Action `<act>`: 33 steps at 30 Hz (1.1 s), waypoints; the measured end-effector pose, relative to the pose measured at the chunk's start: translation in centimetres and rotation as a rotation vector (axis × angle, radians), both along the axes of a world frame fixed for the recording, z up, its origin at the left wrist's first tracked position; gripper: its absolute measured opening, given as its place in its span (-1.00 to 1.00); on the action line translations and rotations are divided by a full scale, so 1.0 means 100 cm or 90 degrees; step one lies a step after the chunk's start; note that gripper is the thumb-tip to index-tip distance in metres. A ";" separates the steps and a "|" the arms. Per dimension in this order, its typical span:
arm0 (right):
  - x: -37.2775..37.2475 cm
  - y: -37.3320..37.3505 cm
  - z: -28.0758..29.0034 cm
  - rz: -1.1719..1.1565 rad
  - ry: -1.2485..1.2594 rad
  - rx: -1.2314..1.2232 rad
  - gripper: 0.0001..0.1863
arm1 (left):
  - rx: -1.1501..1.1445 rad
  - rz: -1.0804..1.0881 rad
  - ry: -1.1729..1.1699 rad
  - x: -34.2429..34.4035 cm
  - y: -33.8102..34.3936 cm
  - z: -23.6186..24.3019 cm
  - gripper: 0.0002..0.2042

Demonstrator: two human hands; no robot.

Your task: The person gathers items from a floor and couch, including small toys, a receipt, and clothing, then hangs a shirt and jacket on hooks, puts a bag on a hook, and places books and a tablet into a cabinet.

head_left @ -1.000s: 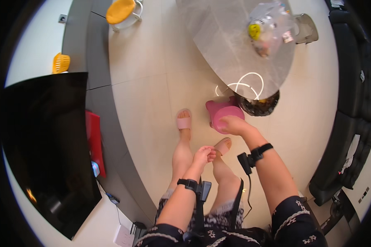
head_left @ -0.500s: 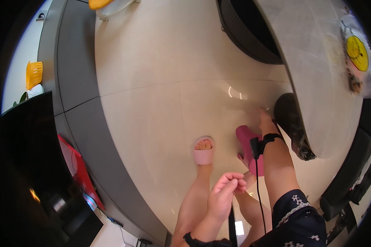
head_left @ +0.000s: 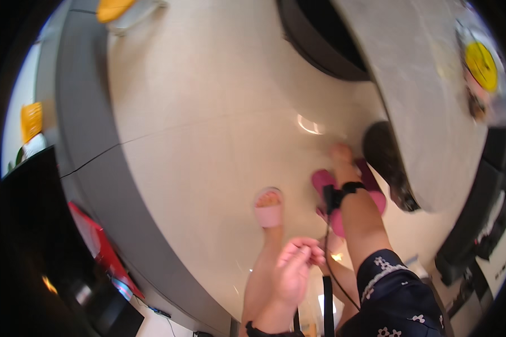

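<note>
Right hand (head_left: 341, 154) low beside a blurred dark object (head_left: 387, 163), grip unclear; left hand (head_left: 294, 271) loosely curled, empty.

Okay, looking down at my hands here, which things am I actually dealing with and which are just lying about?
In hand: right hand reaching to the floor by the pink slippers; left hand empty.
Lying about: grey table, yellow disc, red object.

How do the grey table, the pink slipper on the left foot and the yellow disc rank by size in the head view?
1. Grey table, by far the largest.
2. Pink slipper and yellow disc look about alike; the fisheye rim distorts the disc, so I leave them unranked.
</note>
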State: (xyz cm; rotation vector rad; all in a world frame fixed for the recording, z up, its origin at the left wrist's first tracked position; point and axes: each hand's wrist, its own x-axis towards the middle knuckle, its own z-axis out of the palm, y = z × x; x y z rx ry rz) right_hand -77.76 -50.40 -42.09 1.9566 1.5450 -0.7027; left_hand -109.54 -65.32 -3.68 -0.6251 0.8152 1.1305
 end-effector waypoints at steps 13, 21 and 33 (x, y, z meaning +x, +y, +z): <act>-0.053 -0.107 0.381 -0.964 0.661 0.198 -0.74 | -0.164 -0.077 0.160 0.035 -0.088 -0.002 -0.84; 0.078 -0.143 0.438 -0.754 0.482 0.069 -0.62 | -0.066 -0.168 0.228 0.046 -0.064 0.096 -0.83; 0.202 -0.418 0.741 -0.484 0.064 -0.012 -0.81 | 0.221 -0.451 0.301 0.068 0.025 0.320 -0.80</act>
